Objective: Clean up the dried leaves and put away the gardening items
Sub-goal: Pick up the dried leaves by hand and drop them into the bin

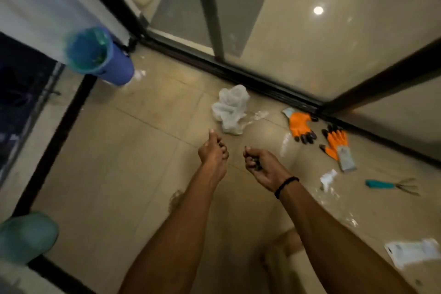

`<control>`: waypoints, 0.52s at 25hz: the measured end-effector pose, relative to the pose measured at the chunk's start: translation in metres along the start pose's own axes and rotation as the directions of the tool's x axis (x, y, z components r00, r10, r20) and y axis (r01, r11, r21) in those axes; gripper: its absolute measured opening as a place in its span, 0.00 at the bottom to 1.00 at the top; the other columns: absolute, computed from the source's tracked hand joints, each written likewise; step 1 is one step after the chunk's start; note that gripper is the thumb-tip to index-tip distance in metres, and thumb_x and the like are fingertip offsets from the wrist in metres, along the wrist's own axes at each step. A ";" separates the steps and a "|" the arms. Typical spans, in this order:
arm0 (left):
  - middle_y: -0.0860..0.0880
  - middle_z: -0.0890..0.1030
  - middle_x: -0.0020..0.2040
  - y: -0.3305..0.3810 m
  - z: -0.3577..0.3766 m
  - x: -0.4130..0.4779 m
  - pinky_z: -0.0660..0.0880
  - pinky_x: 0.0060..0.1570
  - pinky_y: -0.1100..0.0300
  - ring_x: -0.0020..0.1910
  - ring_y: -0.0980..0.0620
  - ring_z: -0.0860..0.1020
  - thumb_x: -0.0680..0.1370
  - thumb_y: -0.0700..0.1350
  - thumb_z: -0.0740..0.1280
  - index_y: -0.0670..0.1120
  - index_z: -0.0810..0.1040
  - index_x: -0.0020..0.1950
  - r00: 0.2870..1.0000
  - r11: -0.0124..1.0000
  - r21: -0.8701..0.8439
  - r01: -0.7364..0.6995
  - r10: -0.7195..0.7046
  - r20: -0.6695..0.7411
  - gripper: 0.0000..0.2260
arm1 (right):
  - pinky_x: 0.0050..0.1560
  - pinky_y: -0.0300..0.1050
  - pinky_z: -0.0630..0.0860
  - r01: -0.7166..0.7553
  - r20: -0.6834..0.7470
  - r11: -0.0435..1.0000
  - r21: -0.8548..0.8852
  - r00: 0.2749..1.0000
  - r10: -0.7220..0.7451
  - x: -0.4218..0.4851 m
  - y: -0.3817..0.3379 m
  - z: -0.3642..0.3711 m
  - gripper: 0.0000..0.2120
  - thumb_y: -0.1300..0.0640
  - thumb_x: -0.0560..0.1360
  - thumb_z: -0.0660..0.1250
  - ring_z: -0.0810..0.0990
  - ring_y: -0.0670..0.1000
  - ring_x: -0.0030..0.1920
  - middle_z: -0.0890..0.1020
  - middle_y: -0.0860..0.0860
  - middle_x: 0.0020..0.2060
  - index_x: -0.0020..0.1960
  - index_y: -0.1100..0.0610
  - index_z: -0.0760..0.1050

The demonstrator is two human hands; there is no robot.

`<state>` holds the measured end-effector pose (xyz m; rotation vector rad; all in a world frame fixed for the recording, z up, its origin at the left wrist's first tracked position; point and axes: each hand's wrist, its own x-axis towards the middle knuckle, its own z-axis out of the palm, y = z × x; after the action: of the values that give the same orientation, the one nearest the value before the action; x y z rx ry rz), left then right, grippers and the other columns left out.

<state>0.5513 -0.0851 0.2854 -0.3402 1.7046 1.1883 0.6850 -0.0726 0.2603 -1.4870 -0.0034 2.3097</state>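
Observation:
Both my hands are held out over the tiled floor (133, 162). My left hand (213, 154) has its fingers curled and thumb raised, gripping small dark bits that look like dried leaves. My right hand (259, 162), palm up, grips a similar dark clump. A crumpled white plastic bag (230, 108) lies just beyond them. Two orange gloves (300, 126) (337, 148) lie to the right by the door track. A teal-handled hand rake (381, 184) lies further right. A blue bin (100, 59) with a green liner stands at the far left.
Sliding glass doors on a dark track (238, 74) close off the far side. A black railing frame (55, 141) runs along the left. A teal pot (26, 236) sits at the lower left. White paper scraps (328, 178) and a white packet (412, 252) lie on the right.

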 end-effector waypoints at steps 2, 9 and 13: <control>0.50 0.68 0.28 0.044 -0.048 0.032 0.57 0.20 0.65 0.21 0.56 0.63 0.82 0.53 0.64 0.45 0.71 0.38 0.999 0.998 -0.066 0.016 -0.019 -0.043 0.17 | 0.25 0.33 0.62 -0.031 0.031 0.999 -0.018 0.999 0.032 0.024 0.024 0.061 0.05 0.65 0.80 0.61 0.62 0.44 0.29 0.71 0.52 0.35 0.45 0.58 0.70; 0.49 0.69 0.27 0.213 -0.206 0.117 0.58 0.21 0.64 0.23 0.54 0.65 0.83 0.53 0.64 0.44 0.71 0.36 0.989 0.979 -0.200 0.027 -0.055 -0.134 0.18 | 0.25 0.33 0.64 -0.119 0.058 0.993 -0.021 0.991 0.120 0.087 0.088 0.300 0.06 0.66 0.79 0.58 0.65 0.45 0.29 0.72 0.53 0.34 0.44 0.59 0.69; 0.47 0.72 0.30 0.299 -0.255 0.176 0.61 0.20 0.64 0.25 0.53 0.68 0.84 0.50 0.62 0.44 0.72 0.38 0.976 0.952 -0.300 0.059 -0.118 -0.181 0.16 | 0.27 0.33 0.65 -0.124 0.063 0.991 -0.059 0.990 0.127 0.137 0.097 0.421 0.06 0.65 0.77 0.59 0.66 0.45 0.29 0.73 0.53 0.34 0.42 0.58 0.69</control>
<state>0.1217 -0.1022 0.3103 -0.7313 1.6590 1.3801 0.2361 -0.0311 0.3034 -1.4751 0.0082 2.4771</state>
